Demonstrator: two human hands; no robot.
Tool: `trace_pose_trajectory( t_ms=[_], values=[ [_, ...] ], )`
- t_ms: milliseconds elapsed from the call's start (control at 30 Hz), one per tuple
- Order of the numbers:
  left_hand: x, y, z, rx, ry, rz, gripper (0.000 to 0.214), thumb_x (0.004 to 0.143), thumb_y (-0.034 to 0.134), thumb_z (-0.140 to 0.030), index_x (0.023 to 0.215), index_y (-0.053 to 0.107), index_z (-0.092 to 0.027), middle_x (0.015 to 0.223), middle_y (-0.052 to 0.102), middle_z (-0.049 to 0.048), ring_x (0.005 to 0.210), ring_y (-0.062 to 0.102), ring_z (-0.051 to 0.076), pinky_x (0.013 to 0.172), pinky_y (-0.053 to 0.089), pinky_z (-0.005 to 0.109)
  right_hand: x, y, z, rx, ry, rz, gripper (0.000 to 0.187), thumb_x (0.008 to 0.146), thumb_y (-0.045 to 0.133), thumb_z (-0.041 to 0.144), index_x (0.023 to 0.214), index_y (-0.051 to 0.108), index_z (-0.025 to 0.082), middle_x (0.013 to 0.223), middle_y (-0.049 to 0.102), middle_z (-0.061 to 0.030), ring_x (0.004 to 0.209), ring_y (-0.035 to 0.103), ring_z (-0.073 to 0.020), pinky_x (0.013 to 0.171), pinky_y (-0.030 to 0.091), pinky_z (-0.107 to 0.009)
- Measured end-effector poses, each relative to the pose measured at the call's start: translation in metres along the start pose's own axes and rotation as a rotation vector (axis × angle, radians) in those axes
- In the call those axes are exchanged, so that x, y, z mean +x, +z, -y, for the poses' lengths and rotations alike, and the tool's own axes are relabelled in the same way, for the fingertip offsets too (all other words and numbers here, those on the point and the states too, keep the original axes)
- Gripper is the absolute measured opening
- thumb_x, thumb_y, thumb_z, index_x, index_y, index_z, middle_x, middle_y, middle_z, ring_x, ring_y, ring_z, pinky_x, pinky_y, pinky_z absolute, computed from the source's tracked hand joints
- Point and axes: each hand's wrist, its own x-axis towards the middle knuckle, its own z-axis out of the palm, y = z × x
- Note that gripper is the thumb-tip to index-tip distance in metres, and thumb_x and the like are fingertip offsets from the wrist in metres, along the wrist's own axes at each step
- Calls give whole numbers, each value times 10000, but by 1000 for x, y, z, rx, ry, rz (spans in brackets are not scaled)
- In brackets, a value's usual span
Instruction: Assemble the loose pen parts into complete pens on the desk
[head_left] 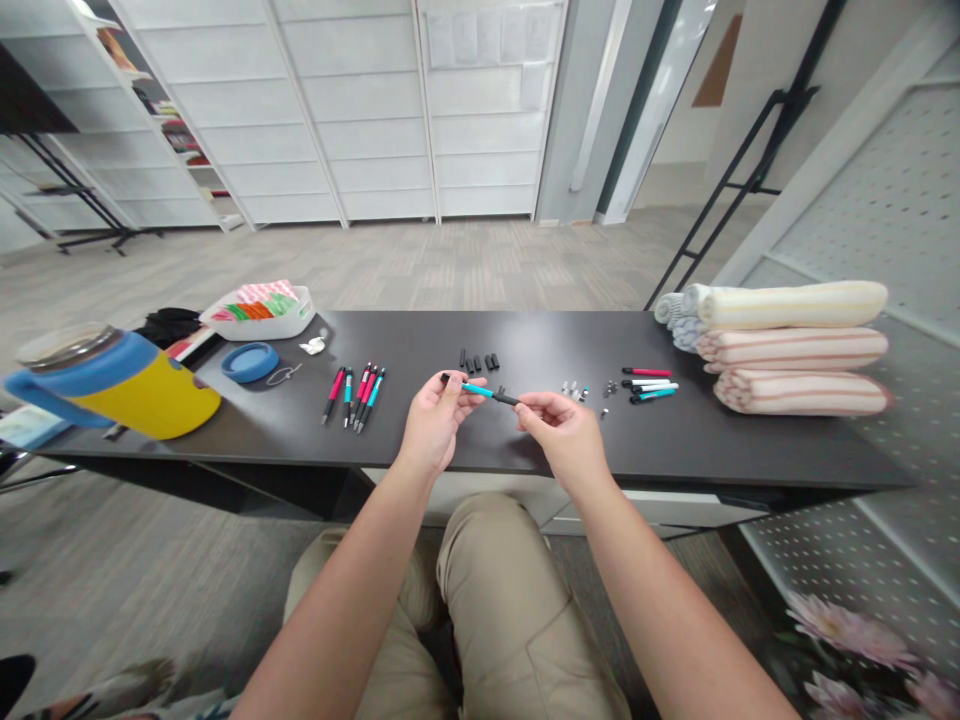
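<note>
Held level between both hands is a pen with a bright blue barrel and black ends. My left hand pinches the barrel near its left end. My right hand has its thumb and fingertips closed on the black right end. Just beyond the pen lie several short black tubes. Several red and blue pens with black grips rest side by side left of my hands. To the right are small clear pieces, small dark pieces and several red, white, black and blue pen barrels.
On the dark table, a yellow and blue jug, a blue lid, a white basket of colourful packets and a crumpled tissue stand left. Rolled towels are stacked right, near a perforated panel.
</note>
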Motion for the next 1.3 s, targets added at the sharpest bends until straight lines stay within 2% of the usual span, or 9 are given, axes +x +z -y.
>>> trace_pose_trajectory(
  t_ms=[400,1300],
  values=[
    [1,0,2,18,-28,39,378,867,814,-481,987,640,-168,1037,798,124,807,756,155,873,586,320,-1,3,6,10,12,-15,399,705,877,509,916,785,183,757,759,-60,642,679,-178,641,571,-312],
    [-2,3,0,81,-85,138,383,870,812,-468,990,625,-156,1048,801,125,765,751,144,848,575,300,-2,2,13,-124,-2,34,357,731,832,458,922,799,158,778,764,-62,656,648,-166,640,505,-282]
  ],
)
